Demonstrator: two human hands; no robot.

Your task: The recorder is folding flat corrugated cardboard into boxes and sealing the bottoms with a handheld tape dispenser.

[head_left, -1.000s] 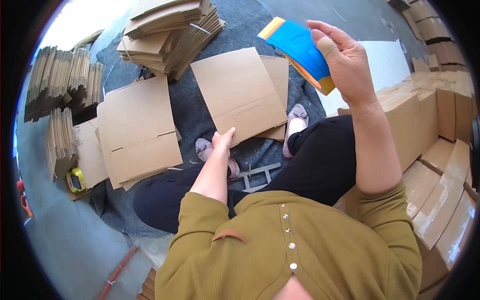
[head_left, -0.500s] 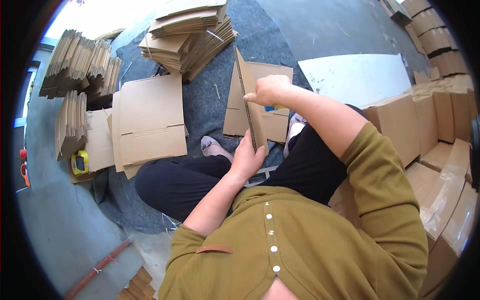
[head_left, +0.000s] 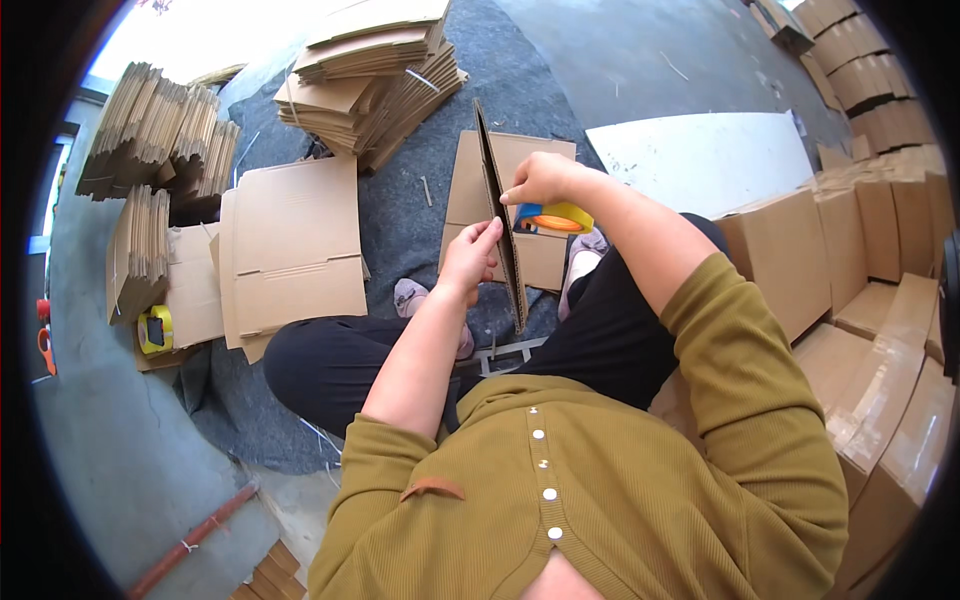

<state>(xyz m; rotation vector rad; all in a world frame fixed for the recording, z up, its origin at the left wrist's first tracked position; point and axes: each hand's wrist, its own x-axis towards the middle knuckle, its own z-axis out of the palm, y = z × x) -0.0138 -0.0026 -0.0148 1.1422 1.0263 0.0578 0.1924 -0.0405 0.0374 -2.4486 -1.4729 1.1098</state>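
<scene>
A flattened cardboard box [head_left: 505, 235] stands on edge between my legs, its narrow edge facing me. My left hand [head_left: 470, 262] is at its left side, fingers curled and thumb against the edge. Across the sheet, my right hand [head_left: 543, 180] is closed on a blue and yellow tape dispenser [head_left: 575, 217] with an orange core, held close to the right face. Whether a strip of tape runs to the cardboard cannot be made out. Another flat cardboard box [head_left: 462, 205] lies on the dark cloth behind the upright one.
Flattened boxes [head_left: 300, 225] lie to my left, near a yellow tape roll [head_left: 155, 330]. Tall bundles of folded cardboard [head_left: 365, 95] stand at the far side and far left. Made-up boxes [head_left: 775, 260] line my right, beside a white board [head_left: 700, 150].
My left hand has moved up from the lower part of the cardboard to nearer its middle. The right hand has shifted slightly, and the tape dispenser now shows more fully.
</scene>
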